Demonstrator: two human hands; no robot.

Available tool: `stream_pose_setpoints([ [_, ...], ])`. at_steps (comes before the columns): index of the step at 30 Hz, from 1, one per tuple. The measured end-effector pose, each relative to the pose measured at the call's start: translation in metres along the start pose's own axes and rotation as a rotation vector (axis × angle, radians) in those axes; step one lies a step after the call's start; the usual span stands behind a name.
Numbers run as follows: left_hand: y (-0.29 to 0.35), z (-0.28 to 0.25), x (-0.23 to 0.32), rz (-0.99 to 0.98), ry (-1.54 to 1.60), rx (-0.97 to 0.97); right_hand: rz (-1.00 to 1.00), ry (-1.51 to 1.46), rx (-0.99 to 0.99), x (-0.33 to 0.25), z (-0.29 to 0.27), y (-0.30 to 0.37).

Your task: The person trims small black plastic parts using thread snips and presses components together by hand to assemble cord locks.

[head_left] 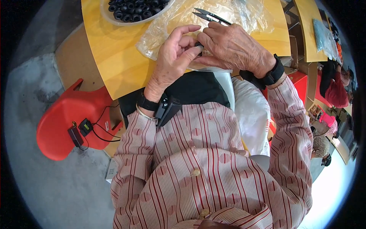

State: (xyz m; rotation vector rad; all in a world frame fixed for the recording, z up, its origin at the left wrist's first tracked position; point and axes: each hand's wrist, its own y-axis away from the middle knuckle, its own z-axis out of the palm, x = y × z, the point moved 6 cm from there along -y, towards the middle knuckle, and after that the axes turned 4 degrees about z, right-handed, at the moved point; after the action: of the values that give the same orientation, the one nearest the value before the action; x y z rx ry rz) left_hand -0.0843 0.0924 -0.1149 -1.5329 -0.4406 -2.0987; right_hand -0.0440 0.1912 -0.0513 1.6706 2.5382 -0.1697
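Observation:
Near the table's front edge, my left hand (pixel 177 53) pinches a small black ring-like part (pixel 199 45) between thumb and fingers. My right hand (pixel 232 45) meets it from the other side, its bent fingertips closed on the same part. Most of the part is hidden by the fingers. A pair of dark thread snips (pixel 211 16) sticks out beyond the right knuckles, blades apart and pointing left. Whether the right hand holds the snips or they rest on the bag, I cannot tell. A crumpled clear plastic bag (pixel 156 40) lies under both hands.
A clear tub (pixel 131 23) of black rings stands at the table's (pixel 118 57) far left. To the left is a red chair (pixel 57 129) with a small black device and cables (pixel 85 128). A white sack (pixel 249 114) sits right of my lap. Other people (pixel 337 87) are at far right.

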Motion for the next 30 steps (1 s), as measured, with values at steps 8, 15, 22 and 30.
stream_pose_setpoints([
  [8, 0.000, -0.002, -0.004, 0.018, -0.020, -0.008, -0.002, -0.045, 0.010, 0.002, 0.004, -0.001],
  [15, 0.000, 0.000, 0.002, 0.054, -0.048, 0.009, -0.015, -0.044, 0.024, -0.001, 0.000, -0.001],
  [22, 0.001, -0.002, 0.000, 0.022, -0.066, -0.012, -0.030, -0.045, 0.020, 0.000, 0.005, 0.000],
  [30, 0.002, -0.001, -0.001, -0.021, -0.053, 0.006, -0.036, -0.076, 0.053, 0.003, 0.012, 0.005],
])
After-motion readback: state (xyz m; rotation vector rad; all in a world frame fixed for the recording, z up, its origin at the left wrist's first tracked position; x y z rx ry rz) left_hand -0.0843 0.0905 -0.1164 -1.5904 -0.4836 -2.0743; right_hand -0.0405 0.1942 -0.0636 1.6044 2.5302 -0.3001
